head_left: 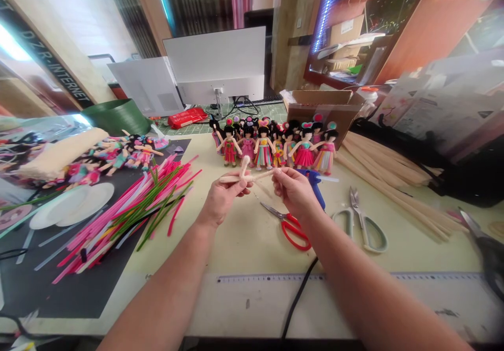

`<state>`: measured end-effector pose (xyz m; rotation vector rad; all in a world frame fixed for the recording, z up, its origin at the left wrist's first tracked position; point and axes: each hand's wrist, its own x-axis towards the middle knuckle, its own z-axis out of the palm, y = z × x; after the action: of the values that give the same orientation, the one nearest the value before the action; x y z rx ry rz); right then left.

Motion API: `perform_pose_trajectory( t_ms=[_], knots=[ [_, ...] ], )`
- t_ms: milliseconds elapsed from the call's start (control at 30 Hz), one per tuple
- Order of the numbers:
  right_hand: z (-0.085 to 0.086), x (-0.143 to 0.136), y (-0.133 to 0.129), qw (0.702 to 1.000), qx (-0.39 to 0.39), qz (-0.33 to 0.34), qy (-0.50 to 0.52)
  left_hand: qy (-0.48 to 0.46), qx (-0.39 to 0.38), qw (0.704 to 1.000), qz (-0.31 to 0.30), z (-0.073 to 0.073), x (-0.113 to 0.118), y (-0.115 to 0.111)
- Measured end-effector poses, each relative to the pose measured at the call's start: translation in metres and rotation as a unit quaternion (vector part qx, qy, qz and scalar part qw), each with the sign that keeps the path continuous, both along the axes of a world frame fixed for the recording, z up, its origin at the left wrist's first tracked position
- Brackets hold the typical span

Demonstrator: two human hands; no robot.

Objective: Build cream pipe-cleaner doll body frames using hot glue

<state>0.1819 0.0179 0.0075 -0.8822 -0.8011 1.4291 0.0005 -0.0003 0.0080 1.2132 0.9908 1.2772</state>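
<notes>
Between my two hands, above the middle of the table, is a cream pipe cleaner (244,168) bent into a small figure with a loop pointing up. My left hand (227,192) pinches its bent middle between thumb and fingers. With thumb and forefinger, my right hand (290,185) grips the thin end stretching to the right. Under my right hand lie red-handled scissors (294,233), partly covered by the forearm. A blue glue gun (315,183) is just behind that wrist. Several finished pipe-cleaner dolls (263,146) in colourful skirts stand in a group beyond my hands.
Coloured pipe cleaners (129,209) are heaped at left, near white plates (73,204) and a pile of dolls (118,156). Grey-handled scissors (360,225) and long cream pipe cleaners (397,193) lie right. A ruler (425,276) crosses the front; a cardboard box (321,106) stands behind.
</notes>
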Motion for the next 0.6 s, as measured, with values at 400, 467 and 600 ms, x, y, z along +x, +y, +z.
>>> perform_pose_trajectory(
  t_ms=[400, 467, 600],
  knots=[
    [-0.005, 0.007, 0.003, 0.997, -0.068, 0.028, 0.022, 0.342, 0.272, 0.898, 0.047, 0.006, -0.005, -0.008],
    [-0.005, 0.007, 0.004, 0.997, -0.06, 0.023, 0.032, 0.335, 0.261, 0.903, 0.068, 0.003, -0.004, -0.008],
    [-0.003, 0.006, 0.004, 0.998, -0.039, 0.005, 0.051, 0.273, 0.189, 0.93, 0.158, -0.004, -0.003, -0.001]
  ],
)
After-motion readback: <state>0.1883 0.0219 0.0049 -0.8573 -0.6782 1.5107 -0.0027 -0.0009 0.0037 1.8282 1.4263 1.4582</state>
